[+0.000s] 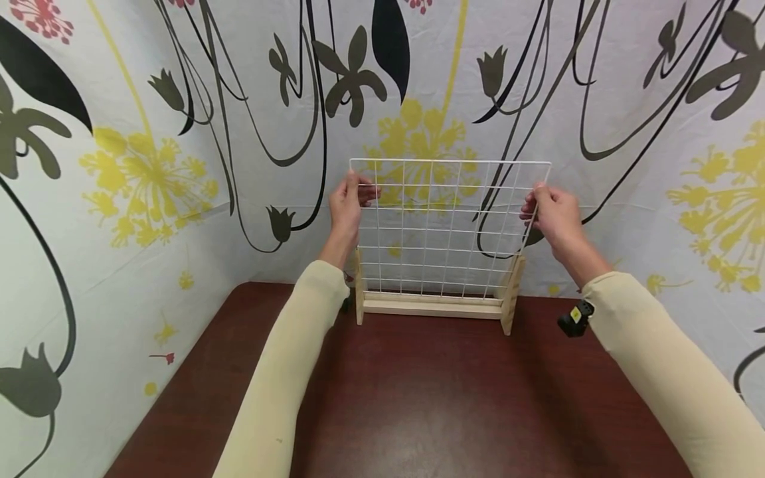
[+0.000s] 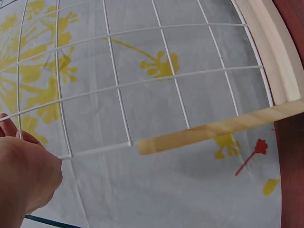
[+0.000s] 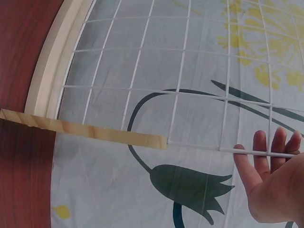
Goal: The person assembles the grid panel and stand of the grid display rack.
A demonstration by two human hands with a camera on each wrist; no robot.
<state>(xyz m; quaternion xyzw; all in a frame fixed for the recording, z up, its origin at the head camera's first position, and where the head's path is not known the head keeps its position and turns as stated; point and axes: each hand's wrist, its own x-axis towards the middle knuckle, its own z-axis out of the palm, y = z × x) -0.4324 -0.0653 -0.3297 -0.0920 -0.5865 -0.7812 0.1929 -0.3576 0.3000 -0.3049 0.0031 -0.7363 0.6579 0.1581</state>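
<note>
A white wire grid panel (image 1: 442, 229) stands upright in a light wooden stand (image 1: 433, 307) on the table, its lower edge along the stand's crossbar. My left hand (image 1: 348, 206) grips the panel's left edge near the top corner. On the opposite side my right hand (image 1: 556, 216) holds the right edge near its top, thumb in front and fingers behind. The right wrist view shows the fingers (image 3: 260, 145) around the edge wire, above the wooden upright (image 3: 118, 135). In the left wrist view the hand (image 2: 31, 173) partly hides the wire it holds, above the left upright (image 2: 213, 128).
The stand sits towards the back of a dark red-brown table (image 1: 430, 398). Close behind hangs a pale cloth (image 1: 251, 186) printed with flowers, which also runs along the left side. A small black device (image 1: 576, 318) is at the right wrist.
</note>
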